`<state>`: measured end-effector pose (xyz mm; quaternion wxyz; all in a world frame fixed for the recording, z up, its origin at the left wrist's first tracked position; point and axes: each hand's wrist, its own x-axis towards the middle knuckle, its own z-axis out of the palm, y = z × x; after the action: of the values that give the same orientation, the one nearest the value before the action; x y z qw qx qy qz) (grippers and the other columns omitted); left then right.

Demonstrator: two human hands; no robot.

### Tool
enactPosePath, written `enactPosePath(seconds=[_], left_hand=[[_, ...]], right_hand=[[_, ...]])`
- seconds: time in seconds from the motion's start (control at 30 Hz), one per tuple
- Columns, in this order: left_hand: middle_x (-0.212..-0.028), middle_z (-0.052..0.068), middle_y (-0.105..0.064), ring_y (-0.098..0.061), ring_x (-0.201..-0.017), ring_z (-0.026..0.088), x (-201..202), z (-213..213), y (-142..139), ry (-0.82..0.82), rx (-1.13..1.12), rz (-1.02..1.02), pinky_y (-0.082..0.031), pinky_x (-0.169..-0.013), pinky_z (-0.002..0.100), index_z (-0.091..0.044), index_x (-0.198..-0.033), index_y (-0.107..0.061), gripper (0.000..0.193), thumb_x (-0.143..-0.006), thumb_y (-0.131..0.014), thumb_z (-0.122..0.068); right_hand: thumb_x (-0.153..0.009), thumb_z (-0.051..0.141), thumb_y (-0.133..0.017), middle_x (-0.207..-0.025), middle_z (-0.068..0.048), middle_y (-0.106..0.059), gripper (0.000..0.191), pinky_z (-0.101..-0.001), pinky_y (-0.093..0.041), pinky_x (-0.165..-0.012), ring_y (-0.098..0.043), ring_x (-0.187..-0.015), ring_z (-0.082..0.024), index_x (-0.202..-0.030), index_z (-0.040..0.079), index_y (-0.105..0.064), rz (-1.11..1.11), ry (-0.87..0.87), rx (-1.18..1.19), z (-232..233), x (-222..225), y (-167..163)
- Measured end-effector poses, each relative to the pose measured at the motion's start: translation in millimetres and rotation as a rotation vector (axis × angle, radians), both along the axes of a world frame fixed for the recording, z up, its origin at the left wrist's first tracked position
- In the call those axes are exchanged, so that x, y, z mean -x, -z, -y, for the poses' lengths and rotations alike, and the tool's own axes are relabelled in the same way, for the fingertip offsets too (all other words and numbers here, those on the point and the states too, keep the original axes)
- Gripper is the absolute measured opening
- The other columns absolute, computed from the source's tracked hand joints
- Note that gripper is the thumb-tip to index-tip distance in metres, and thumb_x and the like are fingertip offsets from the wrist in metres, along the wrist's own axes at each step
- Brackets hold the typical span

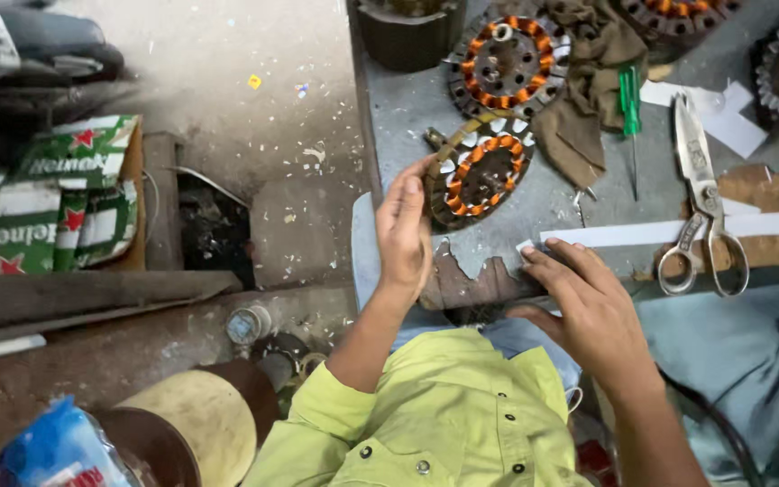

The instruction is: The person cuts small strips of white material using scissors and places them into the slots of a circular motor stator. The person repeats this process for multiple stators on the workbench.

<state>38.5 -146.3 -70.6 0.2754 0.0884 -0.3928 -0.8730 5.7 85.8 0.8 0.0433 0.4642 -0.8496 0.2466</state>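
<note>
Fingers (pixel 405 194) of the left hand (pixel 403 230) were curled round the near-left rim of a motor stator (pixel 480 179) w/ orange copper windings, clamped on its edge and holding it tilted up off the bench (pixel 416 117). Right hand (pixel 588 307) lay flat, fingers together and extended, tips pressing the near end of a long white paper strip (pixel 678 233); nothing gripped, just pinned down. The strip ran along the bench edge, long axis left to right, heading off toward the scissors (pixel 703 203) lying across it. Stator sat up and left of the strip's end, near but apart, so the left hand was the closer one to it and the right hand the closer to the strip. A second stator (pixel 508 61) lay further back beside a brown rag (pixel 588 81) and a green screwdriver (pixel 629 108). Left thumb was hidden behind the stator rim; whether the strip's tip reached under the right palm was hard to tell. Other stators at the top right were cut off by the frame.
</note>
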Motion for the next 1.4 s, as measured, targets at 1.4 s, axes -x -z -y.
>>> enactPosePath(seconds=[1.4], left_hand=[[-0.106, 0.004, -0.052, -0.048, -0.107, 0.027, -38.6, -43.7, -43.0, -0.591, 1.658, 0.374, -0.042, -0.097, 0.041, -0.019, -0.125, -0.071, 0.040, -0.089, -0.088, -0.016]], right_hand=[[-0.093, 0.001, -0.077, -0.104, -0.010, -0.076, 0.014, -0.0287, -0.056, -0.087, -0.073, -0.095, -0.020, -0.107, 0.004, -0.076, 0.519, 0.182, 0.508, 30.5, 60.3, 13.9]])
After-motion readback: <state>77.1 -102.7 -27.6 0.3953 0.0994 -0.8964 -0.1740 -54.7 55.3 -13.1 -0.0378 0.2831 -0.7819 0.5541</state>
